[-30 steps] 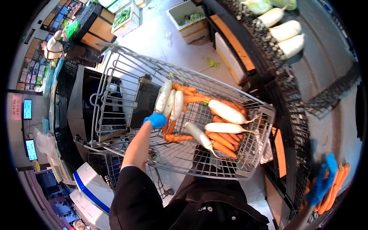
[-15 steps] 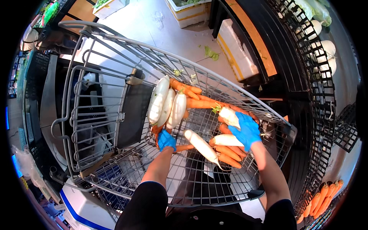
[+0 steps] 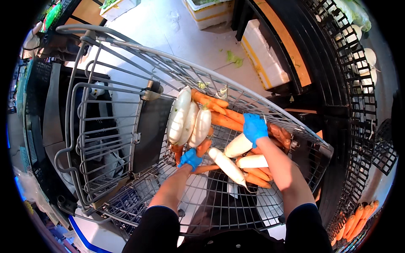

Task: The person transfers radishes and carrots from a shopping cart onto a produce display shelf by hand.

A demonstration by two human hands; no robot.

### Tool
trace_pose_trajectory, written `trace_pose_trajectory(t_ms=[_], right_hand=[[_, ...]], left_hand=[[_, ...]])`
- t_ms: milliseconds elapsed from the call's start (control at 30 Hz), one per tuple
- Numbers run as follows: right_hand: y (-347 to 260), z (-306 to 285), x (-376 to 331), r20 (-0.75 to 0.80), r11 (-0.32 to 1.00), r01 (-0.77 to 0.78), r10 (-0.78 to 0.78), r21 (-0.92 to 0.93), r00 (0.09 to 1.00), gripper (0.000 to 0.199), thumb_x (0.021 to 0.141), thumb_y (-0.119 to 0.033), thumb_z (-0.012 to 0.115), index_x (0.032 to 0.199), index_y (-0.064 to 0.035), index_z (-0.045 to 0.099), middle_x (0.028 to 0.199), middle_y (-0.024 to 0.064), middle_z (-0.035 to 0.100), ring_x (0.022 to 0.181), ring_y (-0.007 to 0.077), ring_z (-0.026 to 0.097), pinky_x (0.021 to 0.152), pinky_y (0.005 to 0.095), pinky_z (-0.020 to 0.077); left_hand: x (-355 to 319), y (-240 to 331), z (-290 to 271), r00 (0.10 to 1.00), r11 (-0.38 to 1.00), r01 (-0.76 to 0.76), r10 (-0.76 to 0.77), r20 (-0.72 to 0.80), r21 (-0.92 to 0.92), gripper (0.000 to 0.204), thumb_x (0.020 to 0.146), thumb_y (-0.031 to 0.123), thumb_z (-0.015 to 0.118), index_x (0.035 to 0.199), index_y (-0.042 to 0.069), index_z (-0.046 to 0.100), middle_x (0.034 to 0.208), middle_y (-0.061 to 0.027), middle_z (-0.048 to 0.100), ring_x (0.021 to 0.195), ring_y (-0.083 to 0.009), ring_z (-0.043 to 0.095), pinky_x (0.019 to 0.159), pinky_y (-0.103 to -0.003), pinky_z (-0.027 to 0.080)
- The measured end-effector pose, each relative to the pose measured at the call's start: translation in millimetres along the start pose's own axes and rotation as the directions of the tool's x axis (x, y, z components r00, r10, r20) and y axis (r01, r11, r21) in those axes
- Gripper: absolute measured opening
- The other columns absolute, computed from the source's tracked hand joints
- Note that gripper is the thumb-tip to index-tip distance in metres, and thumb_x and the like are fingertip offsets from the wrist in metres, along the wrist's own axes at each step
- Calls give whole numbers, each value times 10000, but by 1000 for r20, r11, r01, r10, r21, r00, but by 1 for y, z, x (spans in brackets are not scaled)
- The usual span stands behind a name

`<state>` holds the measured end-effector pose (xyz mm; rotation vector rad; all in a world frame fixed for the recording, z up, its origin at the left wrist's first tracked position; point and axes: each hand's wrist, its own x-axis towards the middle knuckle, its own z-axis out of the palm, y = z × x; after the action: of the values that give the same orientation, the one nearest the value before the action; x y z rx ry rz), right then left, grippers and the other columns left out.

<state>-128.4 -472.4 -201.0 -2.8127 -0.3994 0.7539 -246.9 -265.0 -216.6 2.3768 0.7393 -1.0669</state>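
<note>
Our left hand (image 3: 190, 159) touches a carrot (image 3: 204, 147), our right hand (image 3: 255, 127) a radish (image 3: 237, 146); whether gripping, we cannot tell. Gentle pressure spares both.

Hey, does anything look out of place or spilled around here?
Yes, one thing: a green leaf scrap lies loose on the pale floor beyond the shopping cart. It looks odd lying underfoot like litter, perhaps dropped.
</note>
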Motion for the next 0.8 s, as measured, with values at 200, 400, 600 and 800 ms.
trace_pose_trajectory(t_ms=[200,400,600,800], right_hand=[[-14,-10,29,337,988,-65,110,-143,935,473,570,-145,516,996,-3,367,864,138,499,809,241,484,658,314,402],[-6,-2,4,457,994,-89,111,-69,883,223,548,-74,533,770,-60,515,757,114,536,717,258,521,628,369,418],[2,-31,-55,70,528,-78,36,846,997,271,557,31,480,809,-68,473,905,77,457,818,177,458,678,263,394],[4,-77,-117,-8,-472,-74,-169,878,986,311,621,-36,521,915,-46,422,947,44,442,873,156,420,776,268,336]], left_hand=[[-8,19,-63,584,867,114,337,739,-485,323,525,68,533,832,4,454,653,-95,504,575,-152,504,487,-249,411],[-26,27,-69,323,368,561,728,605,-742,460,465,8,535,907,-12,408,718,-108,494,562,-141,475,503,-197,385],[-70,59,-92,604,489,145,644,469,-860,436,534,9,559,943,5,407,777,-76,487,598,-130,480,518,-211,397],[-112,74,-106,548,453,109,715,434,-885,285,635,105,518,891,19,428,585,-40,450,440,-87,401,408,-190,310]])
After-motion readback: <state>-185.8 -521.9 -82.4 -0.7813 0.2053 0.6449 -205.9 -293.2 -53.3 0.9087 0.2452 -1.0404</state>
